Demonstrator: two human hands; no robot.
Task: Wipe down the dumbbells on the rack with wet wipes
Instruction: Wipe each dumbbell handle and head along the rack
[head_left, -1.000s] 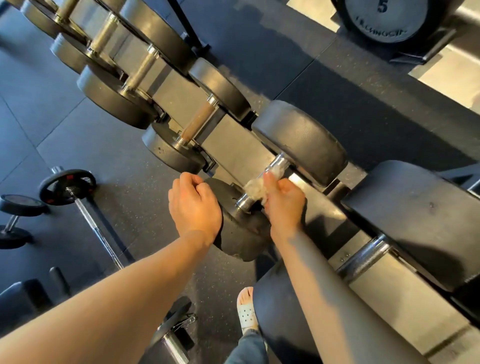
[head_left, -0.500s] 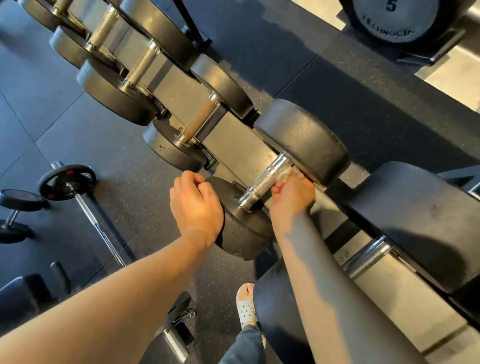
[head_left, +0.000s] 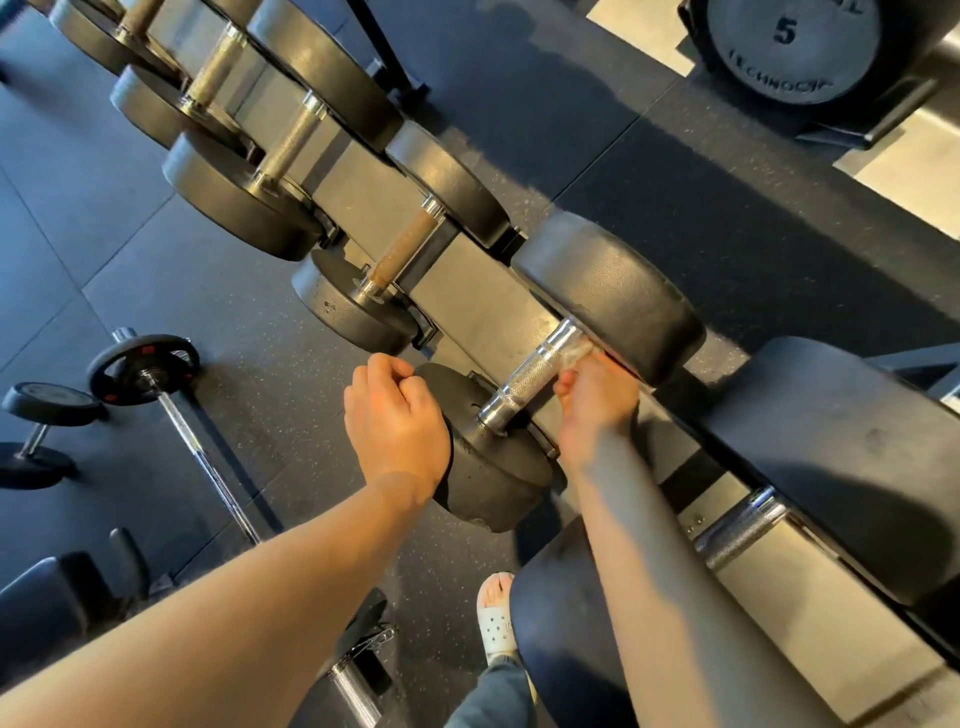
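Ideally the right hand (head_left: 592, 400), pinching the wet wipe (head_left: 577, 353) against the handle (head_left: 524, 379) of the dumbbell (head_left: 613, 296) just beyond its fingertips, should wrap it fully round and draw back toward the left hand (head_left: 395, 421), curled over the near head (head_left: 493, 467) to steady it.

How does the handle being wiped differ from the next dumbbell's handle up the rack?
The wiped handle is bright knurled chrome; the next handle looks dull brown, maybe rusty. The wiped handle has the right hand holding a wet wipe at its far end; the next handle is untouched. Both lie across the rack between black heads.
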